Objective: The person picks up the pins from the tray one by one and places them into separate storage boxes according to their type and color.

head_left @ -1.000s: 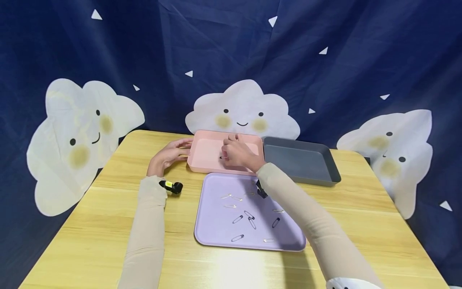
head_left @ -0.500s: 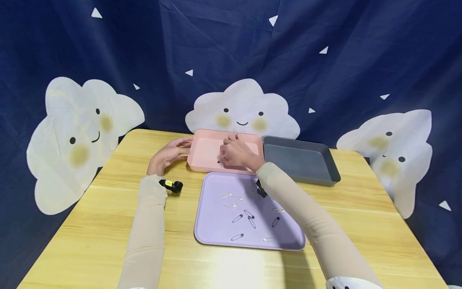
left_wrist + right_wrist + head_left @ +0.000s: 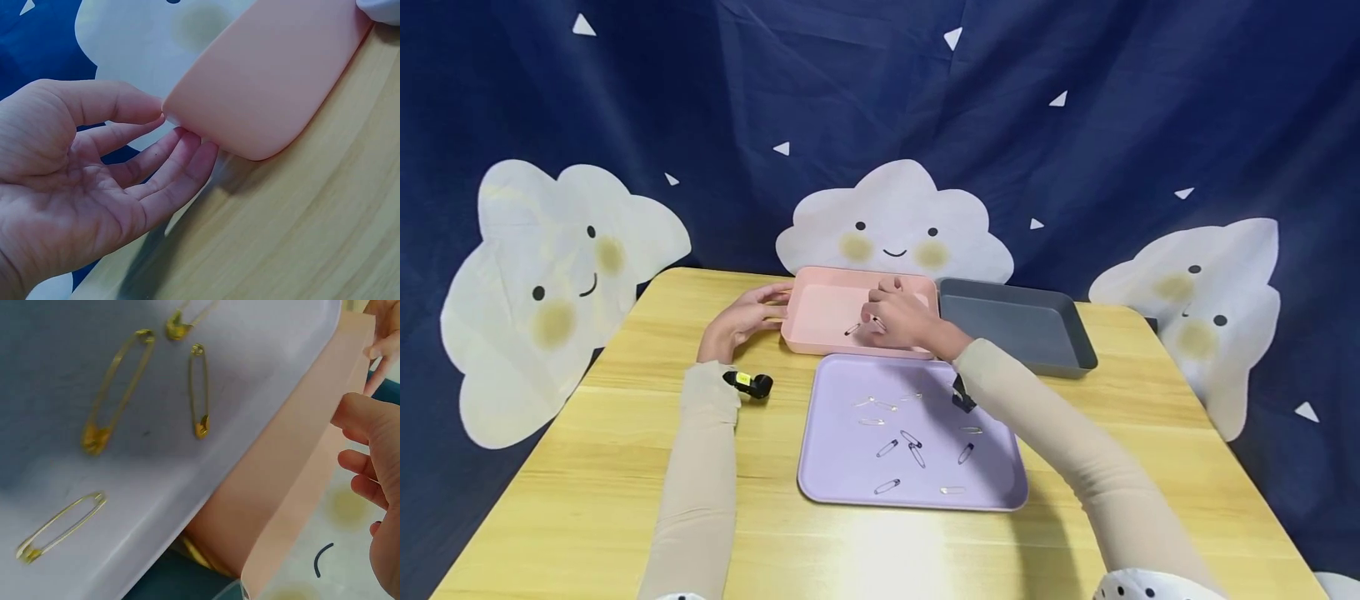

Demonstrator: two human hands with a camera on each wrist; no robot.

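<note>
My left hand [image 3: 745,318] rests its fingertips and thumb against the outer left end of the pink tray [image 3: 820,307]. In the left wrist view, the fingers of this left hand [image 3: 94,169] are lightly bent at the tray wall [image 3: 244,87]. Over the right half of that tray hovers my right hand [image 3: 904,320], fingers loosely bent. A black-headed safety pin [image 3: 852,329] lies in the tray beside it. Another safety pin [image 3: 878,323] shows right by its fingertips. In the right wrist view, nothing is seen between the fingers of my right hand [image 3: 381,462].
A lilac tray [image 3: 835,475] in front carries several gold safety pins [image 3: 872,422] and several black-headed ones [image 3: 887,486]. The grey tray [image 3: 1015,321] stands right of the pink one. All sit on a wooden table [image 3: 760,517] before a dark blue cloth [image 3: 850,75].
My right hand has let go of a black-headed safety pin in the pink tray and shifted slightly right. My left hand stays at the tray's end. The head view has turned slightly.
</note>
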